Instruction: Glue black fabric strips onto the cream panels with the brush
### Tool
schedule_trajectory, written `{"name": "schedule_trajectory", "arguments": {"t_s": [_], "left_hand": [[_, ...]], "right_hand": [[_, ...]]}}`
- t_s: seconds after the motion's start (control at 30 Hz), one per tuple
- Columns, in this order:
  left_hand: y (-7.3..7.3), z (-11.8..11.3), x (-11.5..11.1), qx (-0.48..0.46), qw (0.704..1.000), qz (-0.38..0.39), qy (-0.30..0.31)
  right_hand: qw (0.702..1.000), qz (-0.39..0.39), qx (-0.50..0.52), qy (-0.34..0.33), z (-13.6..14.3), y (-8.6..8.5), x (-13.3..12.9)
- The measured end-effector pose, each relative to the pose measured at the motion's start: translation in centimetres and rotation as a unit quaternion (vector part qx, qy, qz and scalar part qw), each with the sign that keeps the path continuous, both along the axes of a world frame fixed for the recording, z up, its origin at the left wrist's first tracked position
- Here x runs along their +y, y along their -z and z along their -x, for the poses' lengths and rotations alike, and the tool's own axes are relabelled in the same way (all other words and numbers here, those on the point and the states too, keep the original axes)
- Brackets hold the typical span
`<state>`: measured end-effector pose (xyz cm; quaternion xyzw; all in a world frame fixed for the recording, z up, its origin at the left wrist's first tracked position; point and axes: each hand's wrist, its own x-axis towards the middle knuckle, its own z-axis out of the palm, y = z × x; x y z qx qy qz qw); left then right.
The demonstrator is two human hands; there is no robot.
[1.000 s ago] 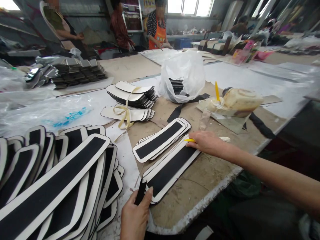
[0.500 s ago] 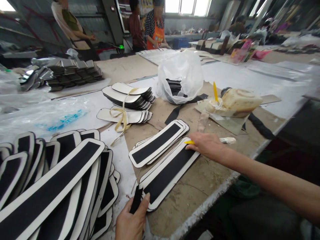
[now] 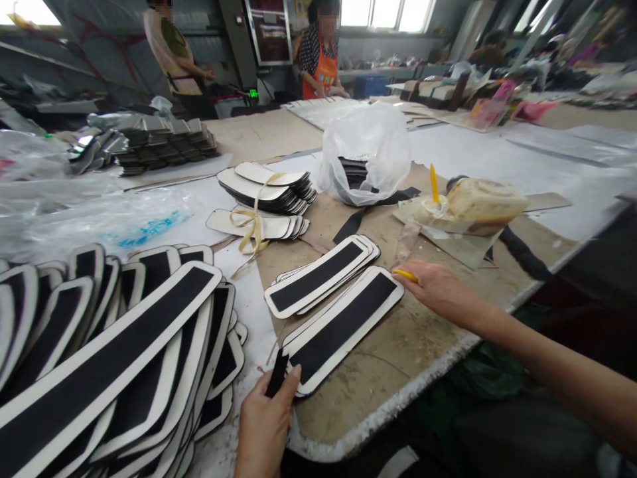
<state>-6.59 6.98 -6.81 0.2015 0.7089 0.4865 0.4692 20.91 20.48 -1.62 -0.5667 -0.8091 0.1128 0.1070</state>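
Observation:
My left hand [image 3: 269, 405] is closed on a short black strip [image 3: 277, 373], its thumb at the near corner of a white-edged panel with a black centre [image 3: 343, 325]. That panel lies on top of a small fanned stack. Just off its far right end, my right hand [image 3: 430, 285] grips a slim yellow-tipped tool [image 3: 405, 274]; the rest of the tool is hidden by the hand. Beside this stack is a second fanned stack of similar panels [image 3: 318, 275]. A stained glue container [image 3: 485, 206] stands behind my right hand, with another yellow tool [image 3: 434, 182] upright at its left.
A large heap of panels [image 3: 114, 358] spreads over the left side. Tied white pieces [image 3: 263, 189] and a plastic bag [image 3: 368, 149] holding black pieces lie further back. The table's worn edge [image 3: 378, 418] runs along the right. Two people [image 3: 323, 63] stand beyond the table.
My right hand has moved off the panel's far end to the right, carrying the yellow-tipped tool. My left hand stays at the near corner with the strip. The camera view has shifted slightly.

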Motion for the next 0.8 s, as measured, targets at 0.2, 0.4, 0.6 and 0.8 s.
{"name": "schedule_trajectory", "arguments": {"t_s": [0.2,0.4,0.6,0.8], "left_hand": [[-0.6,0.1,-0.2,-0.023,1.0,0.016,0.007],[-1.1,0.3,-0.8,-0.034,0.999,-0.027,-0.028],[-2.4,0.6,-2.0,-0.056,0.994,-0.074,-0.062],[-3.5,0.9,-3.8,-0.069,0.99,-0.1,-0.076]], "right_hand": [[0.964,0.169,0.171,0.115,0.2,-1.1,0.1],[0.924,0.246,0.26,0.133,0.3,-2.0,-0.8],[0.892,0.254,0.337,0.163,0.9,-3.1,-2.2],[0.876,0.231,0.389,0.169,1.4,-3.1,-4.2]]}}
